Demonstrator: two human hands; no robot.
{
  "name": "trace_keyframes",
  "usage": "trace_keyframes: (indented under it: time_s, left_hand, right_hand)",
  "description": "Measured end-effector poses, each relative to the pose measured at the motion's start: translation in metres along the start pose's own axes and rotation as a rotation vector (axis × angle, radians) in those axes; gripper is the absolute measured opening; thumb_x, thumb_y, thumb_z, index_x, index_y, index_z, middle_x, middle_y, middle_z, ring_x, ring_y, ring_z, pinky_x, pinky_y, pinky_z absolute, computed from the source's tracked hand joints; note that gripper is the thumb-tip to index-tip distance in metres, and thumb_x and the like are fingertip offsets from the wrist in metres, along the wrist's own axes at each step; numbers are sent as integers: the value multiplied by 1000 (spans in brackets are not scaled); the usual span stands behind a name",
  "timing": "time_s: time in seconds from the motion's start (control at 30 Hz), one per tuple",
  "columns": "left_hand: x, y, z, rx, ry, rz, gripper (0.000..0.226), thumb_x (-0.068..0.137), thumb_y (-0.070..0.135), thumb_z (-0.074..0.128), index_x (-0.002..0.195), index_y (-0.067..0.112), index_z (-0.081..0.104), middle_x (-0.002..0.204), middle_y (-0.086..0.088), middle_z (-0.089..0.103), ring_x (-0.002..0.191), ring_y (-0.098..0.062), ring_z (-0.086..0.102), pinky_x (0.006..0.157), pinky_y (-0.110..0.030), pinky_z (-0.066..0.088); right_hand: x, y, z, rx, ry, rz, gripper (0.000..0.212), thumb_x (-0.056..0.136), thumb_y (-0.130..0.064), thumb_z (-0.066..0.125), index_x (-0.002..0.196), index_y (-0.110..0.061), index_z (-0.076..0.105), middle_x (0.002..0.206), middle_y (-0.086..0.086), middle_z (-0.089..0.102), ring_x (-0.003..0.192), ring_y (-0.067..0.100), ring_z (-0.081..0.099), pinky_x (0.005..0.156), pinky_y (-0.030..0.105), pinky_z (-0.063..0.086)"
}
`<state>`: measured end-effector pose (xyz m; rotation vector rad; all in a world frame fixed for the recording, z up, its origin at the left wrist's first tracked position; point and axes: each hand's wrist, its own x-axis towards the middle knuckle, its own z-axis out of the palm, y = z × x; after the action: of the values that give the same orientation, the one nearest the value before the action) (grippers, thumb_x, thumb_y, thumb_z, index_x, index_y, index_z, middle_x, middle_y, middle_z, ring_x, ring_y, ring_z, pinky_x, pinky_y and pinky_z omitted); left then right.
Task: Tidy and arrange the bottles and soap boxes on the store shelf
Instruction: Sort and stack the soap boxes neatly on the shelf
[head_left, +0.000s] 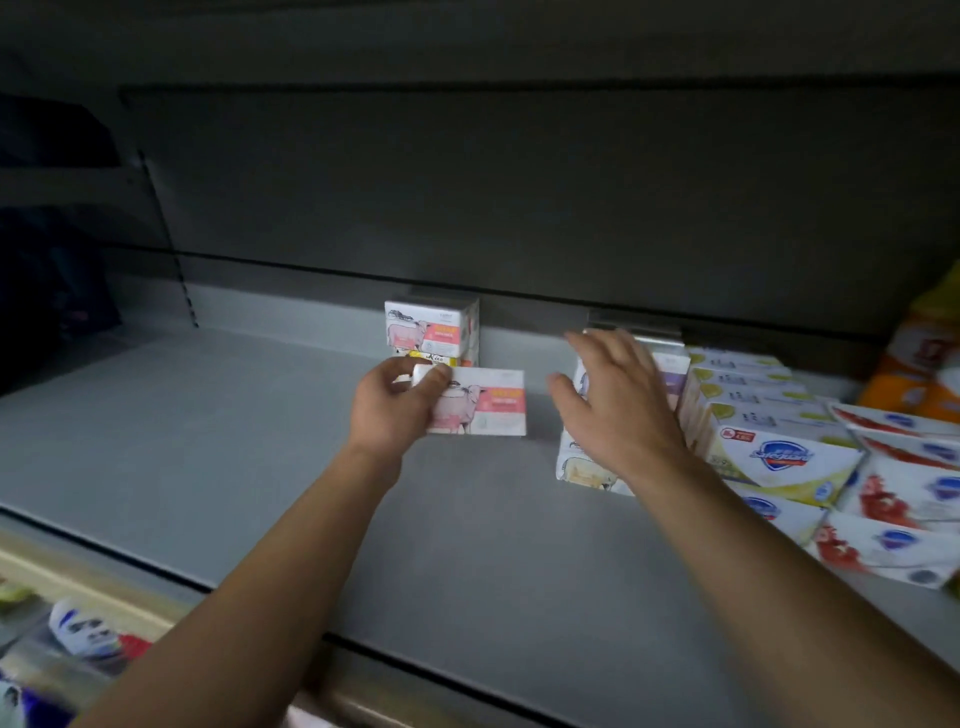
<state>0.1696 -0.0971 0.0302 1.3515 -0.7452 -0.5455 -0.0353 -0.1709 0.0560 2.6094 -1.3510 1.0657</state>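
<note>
Head view shows our left hand pinching a pink soap box by its left end above the grey shelf, wide bare surface leftward, while our right hand, fingers spread, touches stacked soap boxes beside crowded rows.

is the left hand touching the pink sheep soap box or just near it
Touching. The head view shows the left hand with its thumb and fingers wrapped over the left end of the pink sheep soap box.

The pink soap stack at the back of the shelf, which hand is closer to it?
Left. The left hand holds a pink box just before the stack; the right hand is off to its right.
</note>
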Motion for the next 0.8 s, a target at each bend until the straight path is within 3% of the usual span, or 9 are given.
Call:
trace_keyframes:
  time_s: [0.1,0.17,0.27,0.37,0.47,0.53,0.6,0.7,0.8]
  left_hand:
    - [-15,0,10,-191,-136,-118,24,88,27,69,101,8,67,93,-12,73,75,-21,69,73,-45,61]
    - [-24,0,15,-299,-275,-172,26,91,29,64,102,6,70,97,-14,74,77,-22,71,66,-36,59]
    - [-29,-1,17,-384,-440,-205,26,94,27,59,86,10,77,95,-14,75,80,-24,72,70,-41,61]
    - [-27,-1,13,-394,-523,-219,30,89,41,59,88,19,79,96,-10,75,82,-23,73,64,-39,60]
    - [-29,-1,12,-362,-538,-233,46,78,62,59,86,19,74,68,-10,65,54,-22,63,51,-29,54]
    - [-31,-4,16,-290,-553,-189,58,75,71,53,84,18,73,57,-11,57,46,-23,56,46,-28,49]
    - [-36,-6,18,-193,-568,-157,68,68,82,50,79,19,74,51,-10,54,41,-22,51,42,-26,44]
    - [-41,-10,19,-107,-580,-156,80,59,91,49,81,18,75,46,-9,50,36,-20,45,39,-23,38]
    - [-42,-11,17,-80,-577,-184,75,67,86,48,85,19,76,48,-7,50,38,-17,43,39,-22,36]
  right_hand:
    - [-27,-11,-5,334,-87,-102,67,84,-45,56,147,-30,40,150,-14,37,138,4,31,112,19,22]
    - [-42,-11,-2,436,-149,-107,74,81,-29,67,148,-33,36,146,-18,36,134,-1,36,111,23,33]
    - [-55,-5,0,656,-96,-44,74,79,-8,74,140,-38,45,134,-13,50,122,0,51,103,26,46]
    - [-60,-2,-2,774,-65,66,58,75,-30,78,126,-45,55,121,-13,63,109,1,60,92,21,50]
    - [-58,-6,-5,823,5,231,37,73,-62,63,101,-38,64,92,1,70,83,14,69,76,30,57]
    - [-55,-7,-7,852,6,396,48,69,-73,51,89,-31,64,77,7,68,62,16,68,67,32,59]
    - [-55,-6,-10,882,-39,534,55,67,-78,43,86,-33,68,62,2,67,50,13,63,58,32,58]
    - [-57,-2,-11,847,-133,610,77,64,-85,32,78,-22,74,52,2,63,44,12,58,46,25,49]
    - [-59,-2,-10,830,-167,652,76,64,-84,34,78,-21,74,57,2,66,43,13,57,46,24,47]
